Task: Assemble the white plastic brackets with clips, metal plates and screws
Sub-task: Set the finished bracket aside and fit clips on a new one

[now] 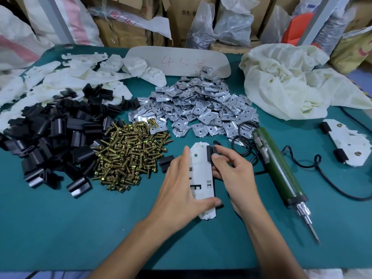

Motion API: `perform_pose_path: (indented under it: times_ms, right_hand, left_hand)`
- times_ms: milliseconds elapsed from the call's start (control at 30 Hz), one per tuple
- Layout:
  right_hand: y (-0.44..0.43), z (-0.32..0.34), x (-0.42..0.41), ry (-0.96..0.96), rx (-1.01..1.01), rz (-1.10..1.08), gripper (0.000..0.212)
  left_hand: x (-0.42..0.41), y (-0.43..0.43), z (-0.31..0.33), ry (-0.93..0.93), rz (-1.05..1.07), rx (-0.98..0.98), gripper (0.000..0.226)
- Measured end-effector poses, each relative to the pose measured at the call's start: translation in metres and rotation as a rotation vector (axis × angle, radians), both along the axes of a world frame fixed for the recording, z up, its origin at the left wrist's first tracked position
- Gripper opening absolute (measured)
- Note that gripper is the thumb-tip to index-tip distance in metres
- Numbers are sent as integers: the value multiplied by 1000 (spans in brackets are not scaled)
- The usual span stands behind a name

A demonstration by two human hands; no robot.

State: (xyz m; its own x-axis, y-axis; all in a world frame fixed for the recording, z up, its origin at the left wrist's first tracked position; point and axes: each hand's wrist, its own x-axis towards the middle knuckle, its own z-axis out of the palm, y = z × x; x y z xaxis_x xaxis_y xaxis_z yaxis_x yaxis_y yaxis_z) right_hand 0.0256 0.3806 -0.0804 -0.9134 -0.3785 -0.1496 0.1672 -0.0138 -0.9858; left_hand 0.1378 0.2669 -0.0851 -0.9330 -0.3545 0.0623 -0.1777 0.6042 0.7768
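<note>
Your left hand (pixel 179 190) grips the flat, slotted white plastic bracket (pixel 201 172) at the near middle of the bench (pixel 60 228) — thumb across its near end. Your right hand (pixel 233 174) pinches a glossy black clip (pixel 210 153) on its far right edge; your fingers hide the edge below.

The left hand (pixel 179 190) grips 1 white bracket (pixel 201 178), and the right hand (pixel 233 174) pinches a black clip (pixel 210 153) on its far right edge. Brass screws (pixel 130 156) lie just left of the left hand, and a green screwdriver (pixel 281 172) lies right of the right hand.
</note>
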Motion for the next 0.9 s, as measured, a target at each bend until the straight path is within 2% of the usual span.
perform_pose_path:
  times_ms: [300,533,633,700,833,900]
  right_hand:
    - [-1,-2,4,152,92,-12,33]
    - [1,0,-2,-51,-63,12,18]
    - [3,3,-3,-71,-74,40,19]
    - [2,3,-2,-34,-36,49,23]
    - [0,-1,3,173,150,14,33]
    - [-2,0,4,194,160,-4,32]
  left_hand:
    - [0,-1,-3,4,5,15,137]
    - [2,1,-3,37,-8,15,133]
    - [1,1,-4,52,-11,19,133]
    - [1,1,-4,52,-3,20,133]
    - [1,0,-3,44,-2,30,133]
    - [1,1,-3,44,-1,35,133]
